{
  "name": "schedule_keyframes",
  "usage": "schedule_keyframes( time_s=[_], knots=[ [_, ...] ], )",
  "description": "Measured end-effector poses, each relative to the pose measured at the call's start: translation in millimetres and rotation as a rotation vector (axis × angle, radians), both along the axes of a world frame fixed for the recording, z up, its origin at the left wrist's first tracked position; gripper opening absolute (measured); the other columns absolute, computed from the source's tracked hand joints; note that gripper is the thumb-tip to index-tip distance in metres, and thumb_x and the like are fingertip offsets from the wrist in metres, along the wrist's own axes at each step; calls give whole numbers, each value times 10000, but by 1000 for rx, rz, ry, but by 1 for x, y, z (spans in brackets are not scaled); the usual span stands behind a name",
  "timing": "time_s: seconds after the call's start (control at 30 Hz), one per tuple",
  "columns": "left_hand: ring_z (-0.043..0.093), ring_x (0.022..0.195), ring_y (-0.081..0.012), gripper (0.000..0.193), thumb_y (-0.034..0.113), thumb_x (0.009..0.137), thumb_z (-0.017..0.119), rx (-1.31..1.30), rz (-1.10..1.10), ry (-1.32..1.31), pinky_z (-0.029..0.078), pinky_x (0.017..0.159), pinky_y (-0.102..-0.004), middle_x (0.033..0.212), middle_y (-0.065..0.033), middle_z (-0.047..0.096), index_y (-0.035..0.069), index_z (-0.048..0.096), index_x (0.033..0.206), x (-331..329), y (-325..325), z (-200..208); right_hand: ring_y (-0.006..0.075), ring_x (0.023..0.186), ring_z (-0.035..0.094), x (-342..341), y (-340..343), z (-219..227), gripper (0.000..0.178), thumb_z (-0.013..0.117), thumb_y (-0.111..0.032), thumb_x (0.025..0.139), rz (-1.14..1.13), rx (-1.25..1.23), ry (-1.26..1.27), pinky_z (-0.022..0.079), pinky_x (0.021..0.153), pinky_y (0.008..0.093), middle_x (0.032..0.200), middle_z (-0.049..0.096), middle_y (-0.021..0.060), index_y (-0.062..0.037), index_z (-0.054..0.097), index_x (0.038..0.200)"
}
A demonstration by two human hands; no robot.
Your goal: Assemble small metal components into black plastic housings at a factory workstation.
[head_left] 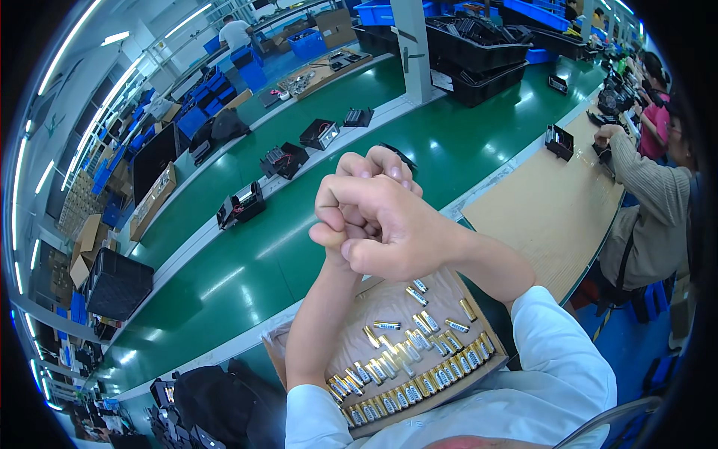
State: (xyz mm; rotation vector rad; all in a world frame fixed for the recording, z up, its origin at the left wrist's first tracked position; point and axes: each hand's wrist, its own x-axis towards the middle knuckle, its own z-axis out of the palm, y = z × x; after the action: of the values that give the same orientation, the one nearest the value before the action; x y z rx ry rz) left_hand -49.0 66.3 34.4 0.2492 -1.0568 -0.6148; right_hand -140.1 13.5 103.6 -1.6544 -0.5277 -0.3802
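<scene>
My two hands are brought together in mid-air, above a shallow cardboard box (490, 322) of batteries. My right hand (400, 228) is in front, its fingers curled in and its thumb bent. Behind it, my left hand (329, 236) is closed and largely covered by the right one. Whatever lies between the fingers, if anything, is hidden. Below them, gold-and-silver cylindrical batteries (396, 363) line the near side of the box in a row, with others scattered loosely farther in.
A green conveyor belt (262, 262) crosses ahead, with black device housings (284, 160) along its far ledge. To the right, a co-worker (651, 202) sits by a tan board (538, 202). Black bins (479, 75) stand beyond a post (411, 52). Dark fabric (224, 404) lies at lower left.
</scene>
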Motion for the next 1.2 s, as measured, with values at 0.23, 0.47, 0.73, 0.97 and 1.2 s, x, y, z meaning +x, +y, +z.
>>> schedule_keyframes(
  time_s=[0.23,0.47,0.73,0.97,1.2],
  knots=[
    [536,899,-246,791,804,623,704,41,48,-11,476,706,-366,1034,-123,549,150,532,1034,-3,2,6,106,530,436,-3,-2,6,57,560,-106,842,6,31,81,360,532,246,628,553,13,-71,526,811],
    [551,815,-163,315,423,991,503,351,-56,-92,463,651,-313,969,-82,602,118,563,1045,45,32,3,69,402,398,24,-35,4,179,456,-153,975,-48,131,146,303,371,190,590,530,10,-53,587,904],
    [553,576,-173,443,376,1032,438,927,853,-76,478,610,-317,689,-72,626,14,670,926,76,19,-14,203,636,605,105,-103,-100,330,627,-142,830,-690,-650,12,507,585,307,782,663,81,-33,607,1141],
    [593,564,-212,459,341,964,524,1650,1125,-968,508,649,-334,589,-53,639,7,689,696,73,17,-30,345,828,647,130,-124,-164,581,677,-127,720,-471,-810,83,539,735,390,1026,686,168,-56,558,1284],
    [648,717,-428,546,493,867,558,1648,1334,-1059,536,675,-459,754,-221,686,-22,715,778,72,9,-29,300,683,629,132,-88,-131,236,689,-178,676,-493,-807,142,529,681,363,794,707,109,-23,712,852]
  ],
)
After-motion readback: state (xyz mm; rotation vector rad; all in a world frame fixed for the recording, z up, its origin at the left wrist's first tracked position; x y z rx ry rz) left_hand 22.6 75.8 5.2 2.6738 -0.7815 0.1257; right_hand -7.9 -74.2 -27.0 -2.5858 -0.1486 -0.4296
